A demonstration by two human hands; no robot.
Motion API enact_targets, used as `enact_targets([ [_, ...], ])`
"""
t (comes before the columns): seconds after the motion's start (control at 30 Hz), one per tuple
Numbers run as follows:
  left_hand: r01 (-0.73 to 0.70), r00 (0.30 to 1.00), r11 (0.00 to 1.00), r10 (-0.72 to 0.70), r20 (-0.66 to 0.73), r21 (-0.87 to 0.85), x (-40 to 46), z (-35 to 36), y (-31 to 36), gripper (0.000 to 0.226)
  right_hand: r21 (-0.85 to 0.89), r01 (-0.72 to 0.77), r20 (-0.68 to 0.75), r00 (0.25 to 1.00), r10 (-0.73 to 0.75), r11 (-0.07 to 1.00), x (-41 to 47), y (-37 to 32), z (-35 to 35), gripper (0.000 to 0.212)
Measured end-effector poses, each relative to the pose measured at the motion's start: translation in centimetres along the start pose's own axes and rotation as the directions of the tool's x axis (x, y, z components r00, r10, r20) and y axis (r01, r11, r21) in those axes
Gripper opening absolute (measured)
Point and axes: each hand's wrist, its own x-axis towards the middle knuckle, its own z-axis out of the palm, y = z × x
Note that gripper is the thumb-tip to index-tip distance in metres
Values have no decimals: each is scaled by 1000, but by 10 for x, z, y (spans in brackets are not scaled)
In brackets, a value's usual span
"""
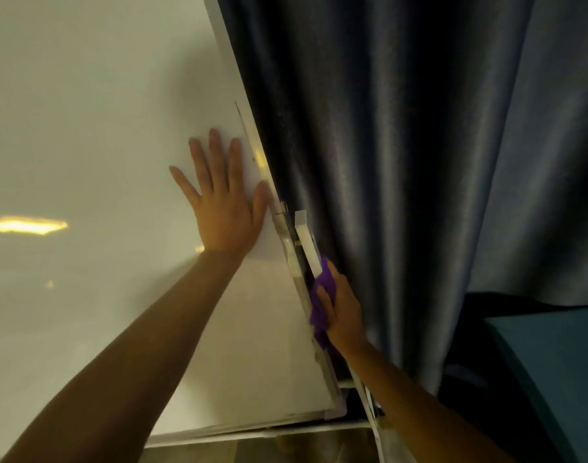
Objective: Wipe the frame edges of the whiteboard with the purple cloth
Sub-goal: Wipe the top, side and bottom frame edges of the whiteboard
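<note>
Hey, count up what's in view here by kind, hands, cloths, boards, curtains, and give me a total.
Hands: 2, left hand flat on the board, right hand holding the cloth
Purple cloth: 1
Whiteboard: 1
Dark curtain: 1
Total: 5

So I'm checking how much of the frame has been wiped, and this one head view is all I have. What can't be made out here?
- Frame edge under the purple cloth: covered by the cloth and the right hand.
- Whiteboard top and left edges: cut off by the picture edge.
- Board surface under the left hand: hidden by the flat palm.
- Dirt or streaks on the frame: too blurred and dim to judge.
- Behind the board: hidden by the dark curtain.
</note>
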Motion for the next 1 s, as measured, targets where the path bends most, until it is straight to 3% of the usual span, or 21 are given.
enact_targets([
  [0.07, -26, 1000, 1000, 26, -1, -7, -7, 1, -5, 78, -60, 32, 16, 999, -31, 998, -14, 22, -4, 33],
  [0.23, -89, 996, 996, 89, 23, 6, -10, 3, -12, 85, -25, -54, 139, 989, 57, 998, -37, 66, -8, 43],
  [0.33, -73, 997, 997, 73, 16, 22, -11, 3, -11, 84, -113, -100, 161, 980, 118, 988, -49, 76, -12, 49],
  [0.4, -66, 998, 997, 66, 7, 37, -9, 4, -9, 84, -71, -122, 116, 985, 130, 990, -48, 65, -12, 49],
  [0.6, -50, 999, 997, 50, 6, 55, -11, 6, -6, 83, 102, 133, 34, 990, -137, 986, 4, -22, -10, 46],
  [0.7, -34, 999, 998, 34, 2, 60, -11, 4, -4, 83, 34, 304, -60, 951, -302, 952, 41, -73, -5, 53],
  [0.83, -16, 1000, 998, 15, 11, 64, -12, 0, -1, 82, -32, 358, -127, 925, -359, 933, 52, -88, 4, 53],
  [0.93, -14, 1000, 998, 14, 7, 58, -11, -2, 1, 84, 63, 268, -141, 956, -257, 961, 34, -55, 5, 47],
  [1.0, -32, 999, 998, 32, -10, 49, -10, 0, 2, 85, 16, 202, -87, 976, -200, 979, 15, -17, 1, 50],
])
